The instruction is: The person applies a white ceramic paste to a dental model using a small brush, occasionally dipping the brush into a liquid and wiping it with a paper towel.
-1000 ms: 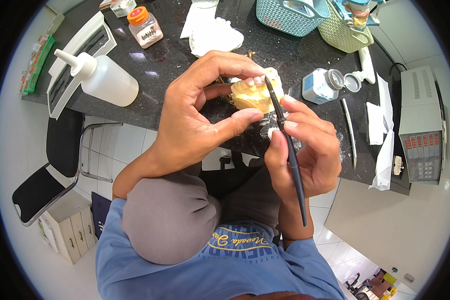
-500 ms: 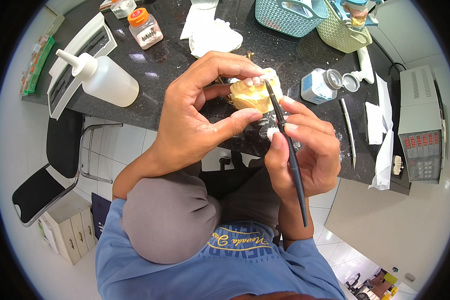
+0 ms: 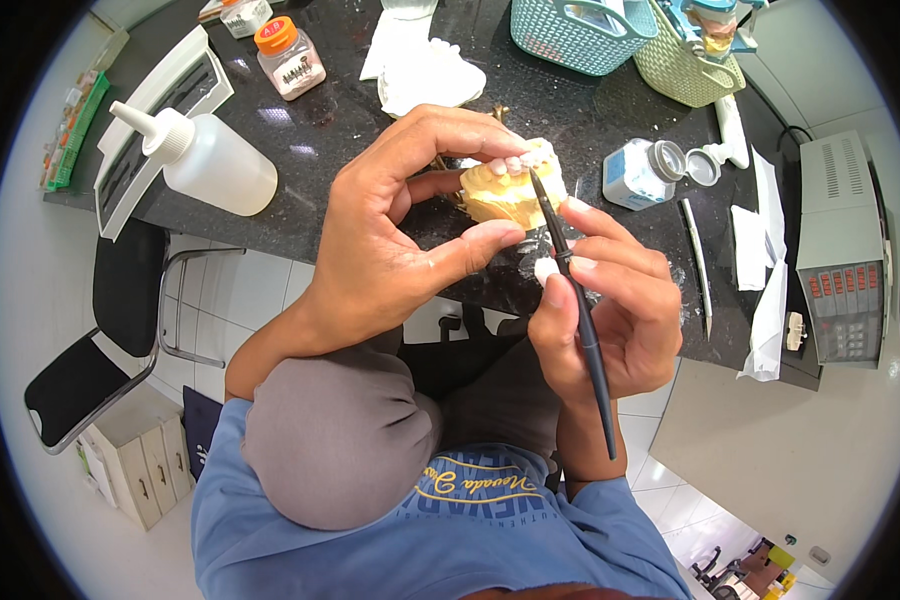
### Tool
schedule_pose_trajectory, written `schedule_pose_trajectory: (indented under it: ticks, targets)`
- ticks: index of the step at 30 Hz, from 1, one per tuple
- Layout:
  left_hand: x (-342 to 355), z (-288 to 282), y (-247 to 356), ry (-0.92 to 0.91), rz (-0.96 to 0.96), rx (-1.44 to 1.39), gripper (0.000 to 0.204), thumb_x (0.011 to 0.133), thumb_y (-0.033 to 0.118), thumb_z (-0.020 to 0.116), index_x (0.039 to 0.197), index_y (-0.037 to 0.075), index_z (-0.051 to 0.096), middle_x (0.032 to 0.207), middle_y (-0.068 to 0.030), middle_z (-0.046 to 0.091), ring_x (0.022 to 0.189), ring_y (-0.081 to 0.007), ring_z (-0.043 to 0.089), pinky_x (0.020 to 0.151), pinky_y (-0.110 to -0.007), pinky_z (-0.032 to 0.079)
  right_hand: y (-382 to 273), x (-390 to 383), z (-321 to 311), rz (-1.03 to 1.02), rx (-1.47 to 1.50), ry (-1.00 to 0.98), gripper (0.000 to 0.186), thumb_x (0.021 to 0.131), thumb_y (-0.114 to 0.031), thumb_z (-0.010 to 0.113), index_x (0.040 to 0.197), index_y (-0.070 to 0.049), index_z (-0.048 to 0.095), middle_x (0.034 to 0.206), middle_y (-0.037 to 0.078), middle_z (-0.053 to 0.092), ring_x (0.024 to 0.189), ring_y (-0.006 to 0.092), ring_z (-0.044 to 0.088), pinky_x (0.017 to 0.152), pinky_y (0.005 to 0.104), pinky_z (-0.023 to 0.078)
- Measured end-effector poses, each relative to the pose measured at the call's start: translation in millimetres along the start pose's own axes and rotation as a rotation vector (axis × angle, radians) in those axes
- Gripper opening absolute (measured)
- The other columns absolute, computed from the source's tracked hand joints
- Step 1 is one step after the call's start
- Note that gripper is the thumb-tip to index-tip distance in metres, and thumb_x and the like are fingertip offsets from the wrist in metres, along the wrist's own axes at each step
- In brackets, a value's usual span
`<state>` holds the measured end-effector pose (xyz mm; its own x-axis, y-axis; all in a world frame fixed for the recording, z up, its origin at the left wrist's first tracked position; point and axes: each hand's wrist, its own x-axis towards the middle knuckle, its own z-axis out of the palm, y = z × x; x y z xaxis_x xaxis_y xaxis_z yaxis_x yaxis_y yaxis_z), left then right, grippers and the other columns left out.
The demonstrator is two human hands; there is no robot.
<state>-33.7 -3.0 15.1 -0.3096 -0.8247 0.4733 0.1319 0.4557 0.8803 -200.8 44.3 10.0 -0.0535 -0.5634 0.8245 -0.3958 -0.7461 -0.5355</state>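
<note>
Plainly, hands first, then outward:

Left hand (image 3: 390, 240): closed in a pinch around the dental model (image 3: 510, 190), thumb under its base and fingers curled over the top, holding it in the air above the desk (image 3: 330, 120) edge.
Right hand (image 3: 610, 300): gripping the thin black brush (image 3: 575, 300) like a pen, fingers bunched on the shaft, tip touching the white teeth on the model.
Dental model: a yellow stone cast with a row of white teeth along its upper rim; it looks stiff, fairly light and brittle, likely to chip if knocked.
Where to hold it: probably by the plain yellow base, as the left hand does, keeping the fingers off the teeth.
Brush: slim, rigid and light; a hold low on the shaft seems best for fine control.
Nearby on the desk: a small open white jar (image 3: 640, 172) with its lid beside it, just right of the model.
Farther out: a white squeeze bottle (image 3: 210, 165) to the left, an orange-capped bottle (image 3: 288, 58), white tissues (image 3: 425, 75), and two woven baskets (image 3: 580, 30) at the back.
</note>
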Motion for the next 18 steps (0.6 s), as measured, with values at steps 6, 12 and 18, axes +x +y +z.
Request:
schedule_pose_trajectory:
  ticks: [6, 12, 18]
  targets:
    - [-0.1, 0.2, 0.1, 0.003, -0.003, -0.006, 0.043, 0.074, -0.001, 0.074, 0.114, -0.001, 0.056, 0.118, -0.0137, 0.054, 0.114, -0.0211, 0.055, 0.097, -0.034, 0.048, -0.1, 1.3, 0.3, -0.004, -0.008, -0.016, 0.027, 0.067, 0.007, 0.073, 0.090, 0.002, 0.059, 0.082, 0.016, 0.066, 0.086, 0.0335, 0.069, 0.077, 0.0405, 0.059]
    - [-0.2, 0.1, -0.3, 0.000, -0.003, -0.009, 0.043, 0.075, -0.001, 0.074, 0.114, 0.000, 0.056, 0.118, -0.0132, 0.054, 0.114, -0.0205, 0.055, 0.097, -0.034, 0.048, -0.2, 1.4, 0.9, -0.008, -0.020, -0.017, 0.027, 0.067, 0.007, 0.072, 0.089, 0.002, 0.059, 0.082, 0.016, 0.066, 0.086, 0.0332, 0.069, 0.076, 0.0406, 0.059]
    - [0.1, -0.6, 0.7, -0.005, -0.006, 0.005, 0.043, 0.075, -0.001, 0.074, 0.114, -0.001, 0.056, 0.118, -0.0133, 0.054, 0.113, -0.0204, 0.055, 0.097, -0.034, 0.048, 0.2, 0.8, 0.2, -0.006, -0.024, -0.008, 0.027, 0.067, 0.007, 0.072, 0.090, 0.002, 0.059, 0.082, 0.016, 0.066, 0.086, 0.0332, 0.070, 0.076, 0.0403, 0.059]
